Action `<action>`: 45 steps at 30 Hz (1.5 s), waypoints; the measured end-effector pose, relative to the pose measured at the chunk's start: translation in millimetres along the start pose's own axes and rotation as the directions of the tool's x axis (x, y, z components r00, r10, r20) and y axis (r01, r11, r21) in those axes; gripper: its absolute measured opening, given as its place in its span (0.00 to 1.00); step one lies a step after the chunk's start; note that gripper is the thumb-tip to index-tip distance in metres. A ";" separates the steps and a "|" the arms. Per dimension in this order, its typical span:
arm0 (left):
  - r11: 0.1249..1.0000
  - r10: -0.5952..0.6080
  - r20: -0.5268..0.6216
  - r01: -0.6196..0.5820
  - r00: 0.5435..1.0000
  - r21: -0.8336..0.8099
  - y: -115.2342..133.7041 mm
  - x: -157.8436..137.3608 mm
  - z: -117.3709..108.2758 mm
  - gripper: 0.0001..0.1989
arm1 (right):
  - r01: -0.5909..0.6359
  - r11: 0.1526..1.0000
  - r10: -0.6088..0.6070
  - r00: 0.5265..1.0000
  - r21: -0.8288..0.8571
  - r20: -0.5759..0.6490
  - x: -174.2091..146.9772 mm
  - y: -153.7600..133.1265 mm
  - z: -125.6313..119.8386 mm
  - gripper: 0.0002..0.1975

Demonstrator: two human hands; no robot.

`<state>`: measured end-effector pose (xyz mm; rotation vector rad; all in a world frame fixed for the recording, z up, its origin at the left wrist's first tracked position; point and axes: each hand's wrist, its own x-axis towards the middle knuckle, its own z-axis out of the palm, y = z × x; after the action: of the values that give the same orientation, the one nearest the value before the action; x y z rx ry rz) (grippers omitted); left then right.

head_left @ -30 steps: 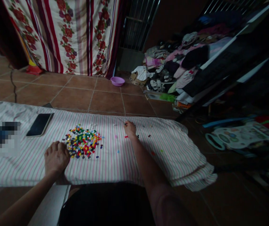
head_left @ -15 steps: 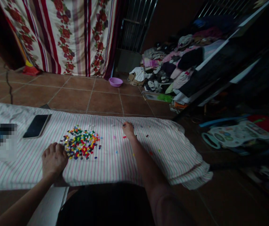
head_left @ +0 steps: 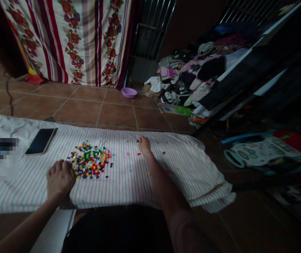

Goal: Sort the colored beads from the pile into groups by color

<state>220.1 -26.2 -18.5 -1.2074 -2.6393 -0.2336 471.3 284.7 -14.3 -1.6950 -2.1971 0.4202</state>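
Note:
A heap of small multicoloured square pieces (head_left: 91,160), like tiny blocks or beads, lies on a striped cloth (head_left: 108,191). My left hand (head_left: 61,177) rests palm down at the heap's left edge, its fingers laid on the cloth and the thumb side near the outer pieces. Farther right, my right hand (head_left: 144,144) is pinched at the far part of the cloth. A small dark piece (head_left: 138,141) shows at its fingertips. Around this hand lie scattered single pieces: red ones (head_left: 139,154), a pink one (head_left: 127,154), a light blue one (head_left: 130,170) and a yellow one (head_left: 149,173).
A phone (head_left: 41,141) lies on the cloth left of the heap. Beyond the cloth's far edge are a tiled floor (head_left: 84,109), a purple basin (head_left: 129,92) and a pile of clothes (head_left: 190,73). A patterned curtain (head_left: 87,42) hangs behind.
The small dark piece at my right fingertips shows a little more plainly. Both hands keep nearly the same places, and the view has shifted very slightly.

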 end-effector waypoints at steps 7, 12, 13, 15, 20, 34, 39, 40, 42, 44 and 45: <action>1.000 -0.003 0.015 0.003 1.000 -0.009 2.4 0.6 -3.2 0.15 | 0.086 0.995 -0.081 0.992 0.046 -0.099 -22.6 -3.9 -2.5 0.15; 1.000 0.006 0.030 -0.006 1.000 -0.013 3.5 0.1 -7.9 0.16 | 0.185 0.978 -0.173 0.977 0.095 -0.123 -51.2 -11.9 5.8 0.13; 1.000 0.008 0.035 -0.008 0.999 -0.011 3.6 0.0 -8.7 0.16 | 0.198 0.975 -0.185 0.975 0.104 -0.121 -57.1 -13.5 8.0 0.13; 1.000 0.010 0.043 -0.010 0.999 -0.006 3.7 -0.2 -10.0 0.16 | 0.221 0.968 -0.207 0.971 0.121 -0.118 -68.5 -16.0 12.3 0.13; 1.000 0.007 0.046 -0.007 0.999 -0.001 3.1 -0.6 -9.8 0.17 | 0.313 0.935 -0.289 0.945 0.166 -0.155 -93.8 -17.1 18.7 0.12; 0.999 0.010 0.005 -0.010 1.000 -0.043 -0.9 -0.1 -0.5 0.16 | 0.385 0.892 -0.406 0.913 0.236 0.047 -159.7 -56.1 18.0 0.11; 0.998 0.006 -0.007 -0.007 1.000 -0.069 -1.4 -0.4 0.6 0.16 | 0.434 0.862 -0.480 0.866 0.263 0.143 -171.6 -68.7 20.4 0.10; 0.997 0.007 -0.007 -0.008 1.000 -0.073 -1.3 -0.3 0.3 0.16 | 0.443 0.856 -0.491 0.858 0.266 0.151 -173.0 -71.2 21.6 0.10; 0.996 0.007 -0.003 -0.007 1.000 -0.084 -1.3 0.0 0.1 0.16 | 0.459 0.848 -0.508 0.845 0.266 0.164 -175.3 -76.7 24.4 0.09; 0.996 0.009 -0.003 -0.010 1.000 -0.091 -1.7 0.5 0.9 0.16 | 0.486 0.831 -0.538 0.826 0.270 0.169 -177.5 -82.7 27.0 0.08; 0.996 0.011 -0.006 -0.012 1.000 -0.091 -2.1 0.7 1.7 0.16 | 0.500 0.822 -0.553 0.815 0.271 0.172 -178.6 -85.8 28.2 0.08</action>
<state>217.8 -26.6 -20.0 -1.2476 -2.6423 -0.3579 426.4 89.6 -17.7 -0.8907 -2.5620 0.7075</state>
